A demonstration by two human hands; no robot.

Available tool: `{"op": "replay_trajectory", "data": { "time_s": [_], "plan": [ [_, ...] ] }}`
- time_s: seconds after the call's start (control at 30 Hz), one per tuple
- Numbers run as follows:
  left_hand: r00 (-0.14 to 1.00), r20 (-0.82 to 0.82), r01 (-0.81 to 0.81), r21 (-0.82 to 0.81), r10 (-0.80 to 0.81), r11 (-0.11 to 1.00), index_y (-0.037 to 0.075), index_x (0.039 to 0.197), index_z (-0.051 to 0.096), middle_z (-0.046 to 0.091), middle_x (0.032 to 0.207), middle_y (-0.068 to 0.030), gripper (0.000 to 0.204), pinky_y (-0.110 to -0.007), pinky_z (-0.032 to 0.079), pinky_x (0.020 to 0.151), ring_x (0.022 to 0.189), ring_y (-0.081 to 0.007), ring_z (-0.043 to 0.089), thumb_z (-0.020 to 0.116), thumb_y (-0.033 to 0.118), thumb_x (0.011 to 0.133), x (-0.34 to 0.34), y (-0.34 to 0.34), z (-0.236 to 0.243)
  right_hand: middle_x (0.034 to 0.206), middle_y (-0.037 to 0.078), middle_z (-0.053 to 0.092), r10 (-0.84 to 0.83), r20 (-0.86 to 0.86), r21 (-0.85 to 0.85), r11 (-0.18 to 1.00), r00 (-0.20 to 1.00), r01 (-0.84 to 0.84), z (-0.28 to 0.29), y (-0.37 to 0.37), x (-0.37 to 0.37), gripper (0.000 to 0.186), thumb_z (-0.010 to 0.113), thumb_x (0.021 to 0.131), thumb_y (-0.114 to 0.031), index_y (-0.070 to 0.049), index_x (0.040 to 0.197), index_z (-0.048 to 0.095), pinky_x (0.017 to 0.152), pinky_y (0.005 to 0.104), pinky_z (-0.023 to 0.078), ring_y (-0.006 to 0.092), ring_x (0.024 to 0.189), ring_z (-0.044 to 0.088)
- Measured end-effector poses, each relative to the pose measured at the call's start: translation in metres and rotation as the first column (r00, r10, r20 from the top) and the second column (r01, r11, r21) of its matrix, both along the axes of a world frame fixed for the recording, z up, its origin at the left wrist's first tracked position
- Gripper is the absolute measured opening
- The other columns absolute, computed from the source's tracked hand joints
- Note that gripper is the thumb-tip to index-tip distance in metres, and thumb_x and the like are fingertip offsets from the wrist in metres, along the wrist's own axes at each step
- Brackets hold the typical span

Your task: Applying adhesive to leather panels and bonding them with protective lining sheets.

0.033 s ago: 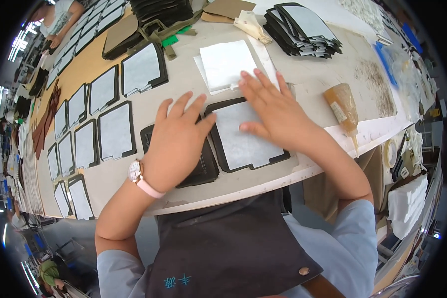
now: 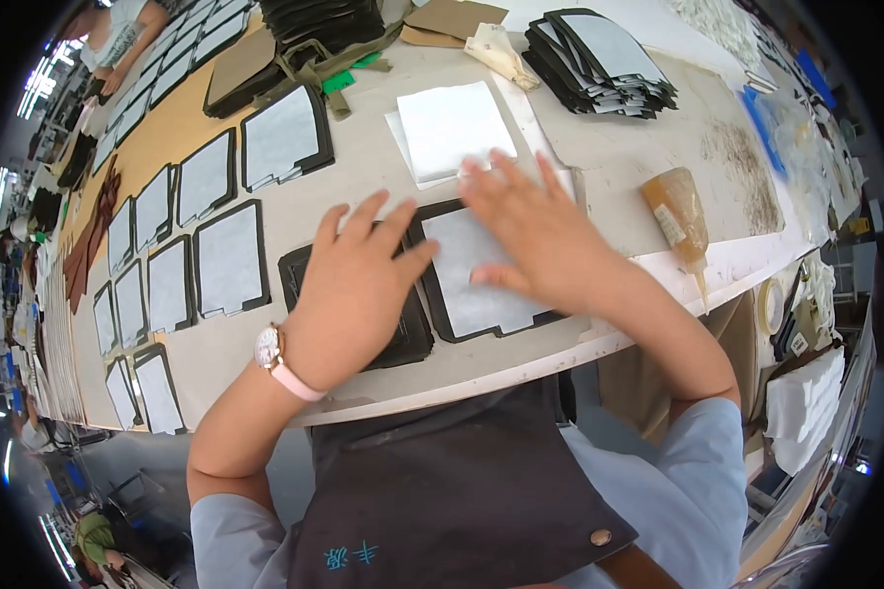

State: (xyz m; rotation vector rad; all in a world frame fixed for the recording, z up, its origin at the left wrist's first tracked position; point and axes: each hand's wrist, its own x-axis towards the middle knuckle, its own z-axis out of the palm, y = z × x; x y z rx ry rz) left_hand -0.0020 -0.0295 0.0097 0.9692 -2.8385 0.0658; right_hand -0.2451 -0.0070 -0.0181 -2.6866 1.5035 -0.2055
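Palm down, my right hand [image 2: 540, 236] has its fingers spread over a black-edged panel with a pale grey-white sheet on it [image 2: 467, 285]. My left hand [image 2: 359, 285], also with spread fingers, lies over a dark panel [image 2: 417, 339] just left of that one and hides most of it. Its thumb reaches to the pale panel's left edge. Neither hand grips anything. Square white sheets [image 2: 455, 128] lie just beyond my right fingertips, one slightly askew under the other. Whether the palms press on the panels is hard to tell.
Rows of similar pale-faced panels [image 2: 229, 257] cover the table's left side. Far right is a stack of them [image 2: 599, 61]. An amber cone-shaped glue bag [image 2: 676, 211] lies at right, near the table's front edge. A person [image 2: 118, 39] is at far left.
Both hands have shifted slightly: my right hand a little left and nearer to me, my left a little right and nearer. The panels and white sheets stay in place.
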Motion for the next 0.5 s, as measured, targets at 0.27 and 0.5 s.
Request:
{"op": "replay_trajectory", "data": {
  "time_s": [0.27, 0.5],
  "plan": [
    [0.991, -0.075, 0.125, 0.179, -0.113, 0.976, 0.011, 0.107, 0.074, 0.056, 0.112, -0.0138, 0.036, -0.048, 0.036, 0.108, 0.123, -0.0324, 0.049, 0.063, 0.002, 0.074, 0.004, 0.039, 0.011, 0.132, 0.016, 0.057, -0.063, 0.35, 0.035, 0.998, 0.935, 0.055, 0.003, -0.059, -0.003, 0.039, 0.064, 0.091, -0.023, -0.005, 0.126, 0.062, 0.103, 0.0419, 0.044, 0.0361, 0.125, 0.051],
    [0.991, -0.104, 0.095, 0.114, -0.083, 0.989, 0.006, 0.114, 0.07, 0.06, 0.117, -0.017, 0.036, -0.043, 0.043, 0.101, 0.119, -0.0353, 0.052, 0.062, 0.001, 0.079, 0.0, -0.011, 0.022, 0.093, 0.012, 0.064, -0.054, 0.075, -0.083, 0.995, 0.996, 0.06, -0.017, -0.129, 0.024, 0.018, 0.064, 0.08, -0.006, -0.004, 0.098, 0.068, 0.085, 0.0427, 0.052, 0.0341, 0.094, 0.062]
  ]
}}
